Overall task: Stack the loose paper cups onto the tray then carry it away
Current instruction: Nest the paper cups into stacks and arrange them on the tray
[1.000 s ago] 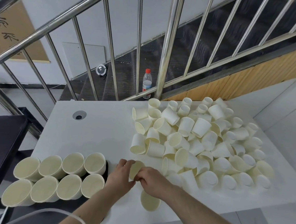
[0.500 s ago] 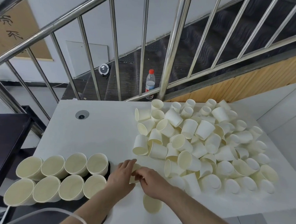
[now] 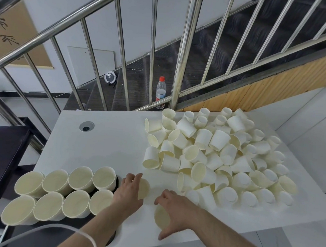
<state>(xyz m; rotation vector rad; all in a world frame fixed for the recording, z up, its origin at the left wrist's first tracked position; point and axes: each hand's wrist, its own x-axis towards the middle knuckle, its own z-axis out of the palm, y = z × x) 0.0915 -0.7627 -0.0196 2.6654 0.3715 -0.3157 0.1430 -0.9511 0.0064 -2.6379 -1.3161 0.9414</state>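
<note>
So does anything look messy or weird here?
Yes. The loose cups lie tipped over in a jumbled heap on the right of the white table, while the cups on the tray at the left stand upright in two neat rows.

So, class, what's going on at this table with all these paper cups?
A person is sorting paper cups. The left hand holds one cup beside eight cup stacks on a dark tray. The right hand grips another cup at the white table's near edge. A big loose pile waits on the right.
</note>
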